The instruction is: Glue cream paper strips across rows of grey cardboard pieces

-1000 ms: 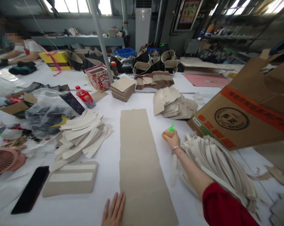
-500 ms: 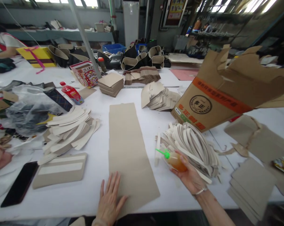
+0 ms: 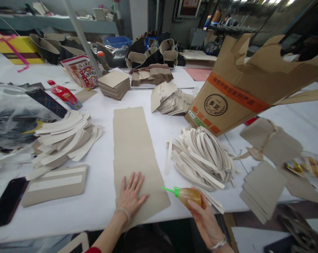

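Note:
My left hand lies flat with spread fingers on the near end of a long row of overlapping grey-beige cardboard pieces. In my right hand is a squeeze bottle of amber liquid with a green nozzle, tilted sideways. Its tip points left, over the right edge of the cardboard row. Beyond the bottle lies a heap of pale cut strips. Left of the row sits a pile of curved pale pieces, and nearer me a grey panel with two white strips across it.
A torn-topped carton leans at the right behind the strips. Stacked beige cards and fanned pieces stand farther back. A black phone lies at the left, a red bottle behind. Grey sheets overhang the right front edge.
My left hand has slid forward and right on the cardboard. The squeeze bottle in my right hand has come nearer the row's near end. The view has tilted down and shifted right.

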The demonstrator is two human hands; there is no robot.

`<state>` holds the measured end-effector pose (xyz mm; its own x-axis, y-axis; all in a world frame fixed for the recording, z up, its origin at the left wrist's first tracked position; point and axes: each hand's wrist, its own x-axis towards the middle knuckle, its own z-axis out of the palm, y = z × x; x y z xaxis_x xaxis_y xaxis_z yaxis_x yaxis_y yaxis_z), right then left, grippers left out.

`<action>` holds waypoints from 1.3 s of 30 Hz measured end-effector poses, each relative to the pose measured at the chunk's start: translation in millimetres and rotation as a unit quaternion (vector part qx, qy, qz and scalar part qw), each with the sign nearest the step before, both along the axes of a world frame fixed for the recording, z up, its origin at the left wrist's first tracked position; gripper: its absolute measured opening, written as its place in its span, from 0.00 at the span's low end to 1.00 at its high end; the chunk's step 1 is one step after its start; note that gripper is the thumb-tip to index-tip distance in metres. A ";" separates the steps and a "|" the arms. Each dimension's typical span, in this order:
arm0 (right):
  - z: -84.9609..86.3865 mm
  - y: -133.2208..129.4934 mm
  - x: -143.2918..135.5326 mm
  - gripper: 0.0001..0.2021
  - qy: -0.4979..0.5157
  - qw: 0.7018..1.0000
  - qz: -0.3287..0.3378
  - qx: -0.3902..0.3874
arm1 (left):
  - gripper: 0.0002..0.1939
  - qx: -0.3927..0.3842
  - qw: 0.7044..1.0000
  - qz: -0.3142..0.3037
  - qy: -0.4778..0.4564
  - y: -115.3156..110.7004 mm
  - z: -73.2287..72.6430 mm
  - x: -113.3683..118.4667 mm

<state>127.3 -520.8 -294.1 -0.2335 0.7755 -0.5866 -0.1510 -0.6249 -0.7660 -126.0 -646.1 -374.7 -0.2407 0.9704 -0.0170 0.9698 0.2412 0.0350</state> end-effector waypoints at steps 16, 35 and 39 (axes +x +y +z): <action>-18.9 -47.6 5.0 0.29 -0.230 0.924 0.135 0.276 | 0.36 0.005 1.000 0.002 -0.020 2.0 2.8 -0.2; -19.9 -48.8 -5.1 0.27 -0.292 0.801 0.215 0.476 | 0.37 0.000 1.000 -0.001 -0.017 1.8 -0.8 -0.5; -20.0 -49.1 -6.7 0.26 -0.294 0.796 0.218 0.481 | 0.37 0.001 1.000 -0.001 -0.020 1.7 -1.4 -0.1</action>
<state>120.5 -569.9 -314.0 -0.5089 0.8520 0.1232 0.4813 0.4002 -0.7799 -126.1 -644.5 -376.2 -0.2380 0.9710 -0.0244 0.9682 0.2392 0.0735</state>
